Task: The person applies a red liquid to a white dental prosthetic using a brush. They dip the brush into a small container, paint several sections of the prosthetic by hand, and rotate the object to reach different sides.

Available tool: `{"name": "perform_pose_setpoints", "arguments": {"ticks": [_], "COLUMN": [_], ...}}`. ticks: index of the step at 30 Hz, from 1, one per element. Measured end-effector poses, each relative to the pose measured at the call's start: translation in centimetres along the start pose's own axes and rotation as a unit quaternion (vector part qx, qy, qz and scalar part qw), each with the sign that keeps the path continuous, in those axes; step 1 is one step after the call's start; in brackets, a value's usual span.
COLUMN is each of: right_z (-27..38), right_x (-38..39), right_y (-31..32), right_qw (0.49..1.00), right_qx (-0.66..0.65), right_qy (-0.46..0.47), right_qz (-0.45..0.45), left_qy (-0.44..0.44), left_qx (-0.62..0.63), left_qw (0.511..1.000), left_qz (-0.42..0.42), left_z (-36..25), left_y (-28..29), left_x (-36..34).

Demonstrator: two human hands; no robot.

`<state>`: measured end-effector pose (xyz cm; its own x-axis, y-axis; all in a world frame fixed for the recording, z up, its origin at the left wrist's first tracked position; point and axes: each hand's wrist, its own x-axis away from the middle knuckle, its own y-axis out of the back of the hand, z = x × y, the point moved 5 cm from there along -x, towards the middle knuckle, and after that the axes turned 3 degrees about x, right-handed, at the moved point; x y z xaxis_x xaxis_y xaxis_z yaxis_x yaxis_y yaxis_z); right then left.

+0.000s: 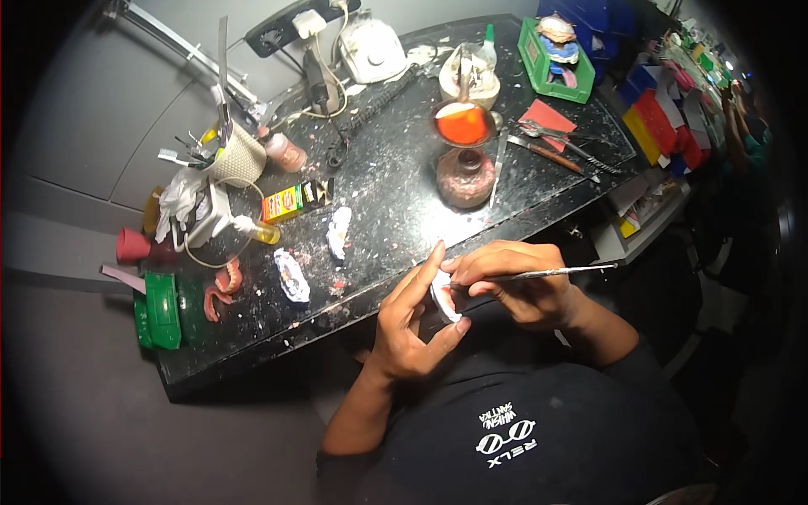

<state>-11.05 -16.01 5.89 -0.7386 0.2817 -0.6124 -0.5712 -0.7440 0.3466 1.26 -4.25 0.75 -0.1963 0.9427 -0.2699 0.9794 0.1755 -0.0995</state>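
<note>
My left hand (406, 332) grips a small white dental cast (441, 300) with pink material on it, held upright just off the desk's front edge. My right hand (526, 282) holds a slim metal instrument (572, 270) like a pen, its working end at the cast and hidden by my fingers. Beyond them stand a stained round burner (465, 185) and a pan of orange-red liquid (459, 124). Two more white casts (292, 278) (339, 231) and pink denture pieces (227, 280) lie on the black desk (379, 168) to the left.
Green boxes (158, 310), a tool holder (236, 151), a bottle (288, 150), a yellow-orange carton (286, 200) and a white machine (370, 50) line the desk. A green tray (555, 59), metal tools (555, 160) and pink sheet (547, 116) are at right. A co-worker (741, 135) stands far right.
</note>
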Motion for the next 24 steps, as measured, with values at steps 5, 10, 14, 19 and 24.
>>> {"name": "perform_pose_setpoints", "arguments": {"ticks": [5, 10, 14, 19, 24], "right_z": [0.2, 0.5, 0.0, 0.1, -1.7], "right_x": [0.2, 0.5, 0.4, 0.1, 1.1], "right_y": [-0.7, -0.8, -0.7, -0.8, 0.0], "right_qw": [1.0, 0.998, 0.993, 0.997, 0.977], "right_qx": [0.019, 0.001, -0.047, -0.037, -0.166], "right_qy": [-0.015, -0.003, -0.095, -0.06, -0.122], "right_qz": [0.019, 0.056, 0.054, 0.033, -0.044], "left_qy": [0.016, 0.014, 0.015, 0.021, -0.011], "left_qx": [0.04, 0.052, 0.021, 0.037, 0.027], "left_qw": [0.999, 0.999, 1.0, 0.999, 0.998], "left_qz": [-0.011, -0.007, -0.009, -0.018, -0.051], "left_z": [0.0, 0.2, 0.2, 0.7, 1.0], "left_y": [0.0, 0.2, 0.1, 0.3, 0.5], "left_x": [0.5, 0.7, 0.4, 0.6, 0.6]}}
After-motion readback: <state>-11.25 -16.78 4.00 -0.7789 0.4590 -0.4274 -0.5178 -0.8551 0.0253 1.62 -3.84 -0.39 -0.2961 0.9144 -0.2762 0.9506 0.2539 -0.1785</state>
